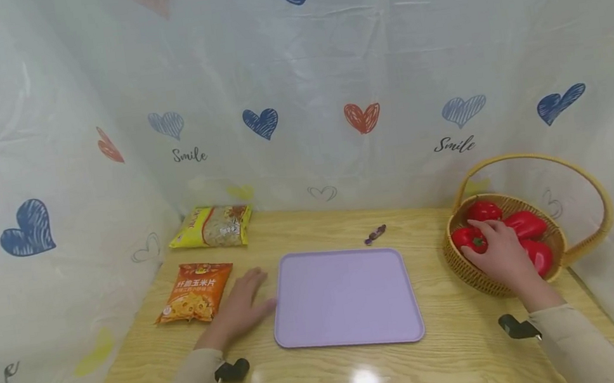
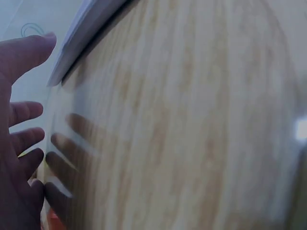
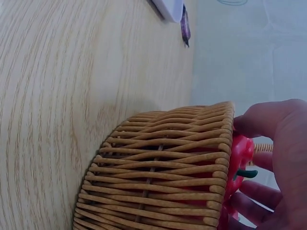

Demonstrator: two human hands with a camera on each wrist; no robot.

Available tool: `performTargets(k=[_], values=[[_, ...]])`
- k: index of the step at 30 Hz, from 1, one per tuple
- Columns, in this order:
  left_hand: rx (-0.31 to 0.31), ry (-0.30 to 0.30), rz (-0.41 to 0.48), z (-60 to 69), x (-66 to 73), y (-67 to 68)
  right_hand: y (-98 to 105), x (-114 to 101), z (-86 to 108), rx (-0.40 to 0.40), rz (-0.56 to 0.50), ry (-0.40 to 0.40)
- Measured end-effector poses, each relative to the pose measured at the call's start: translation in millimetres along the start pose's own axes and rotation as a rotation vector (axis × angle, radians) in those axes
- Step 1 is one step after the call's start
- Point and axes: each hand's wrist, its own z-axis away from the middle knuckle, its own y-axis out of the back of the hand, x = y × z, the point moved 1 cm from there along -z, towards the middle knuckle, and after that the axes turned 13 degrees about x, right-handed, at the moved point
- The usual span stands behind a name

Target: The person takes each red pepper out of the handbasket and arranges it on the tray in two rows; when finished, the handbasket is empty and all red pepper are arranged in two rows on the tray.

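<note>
Red pepper: the glossy red, lobed pepper with a short green stem (image 1: pixel 465 237) sat inside the basket at 9 o'clock, close within the rim.
Feel: I judged it light and firm, its shiny skin likely slippery; a hard squeeze might have dented it.
Best hold: I favoured the rounded shoulders, thumb opposite fingers; the stem looked too small to trust.
Right hand: the bare right hand (image 1: pixel 498 251) reached into the basket, thumb and fingers parted and bent about that pepper. From neither view could I tell whether they had gripped it.
Basket: the tan woven basket with a hooped handle (image 1: pixel 466 271) stood at the tray's 3 o'clock, with three other glossy red pieces of produce (image 1: pixel 526 224) at its 11, 2 and 4.
Tray: the pale purple rectangular tray (image 1: pixel 345 295) lay on the wood-grain table (image 1: pixel 457 339).
Candy: a small, dark purple twist-wrapped candy (image 1: pixel 375 234) lay at the tray's 1 o'clock.
Left hand: the bare left hand (image 1: pixel 243 308), fingers extended and holding nothing, was just beside the tray at 9 o'clock.
Snacks: an orange plastic snack bag (image 1: pixel 195 291) lay beyond it at 9, a yellow, partly clear plastic bag (image 1: pixel 210 227) at 10.
</note>
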Motion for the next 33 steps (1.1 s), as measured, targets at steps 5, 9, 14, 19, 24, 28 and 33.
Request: performTargets(k=[5,9,14,19,24,28,33], values=[[-0.003,-0.057,0.021,-0.8,-4.6,-5.0,-1.8,0.6,-0.6,-0.025,-0.006,-0.003],[-0.002,-0.086,0.028,-1.6,-5.5,-6.3,-2.1,0.8,-1.3,-0.021,-0.007,0.010],[-0.006,-0.109,0.012,-1.3,-6.9,-7.3,-2.5,0.6,-2.7,-0.020,-0.010,0.012],[-0.005,-0.123,0.001,-0.3,-7.5,-8.0,-2.8,-0.1,-1.6,-0.011,-0.025,0.002],[-0.004,-0.134,0.000,0.2,-6.7,-8.0,-2.6,-1.0,-1.1,0.001,-0.044,-0.001],[-0.008,-0.136,-0.004,-0.1,-6.6,-8.9,-1.0,-1.1,-1.8,0.003,-0.051,0.001],[-0.008,-0.144,-0.014,0.2,-8.2,-9.7,3.4,-2.5,-7.1,-0.022,-0.051,-0.020]])
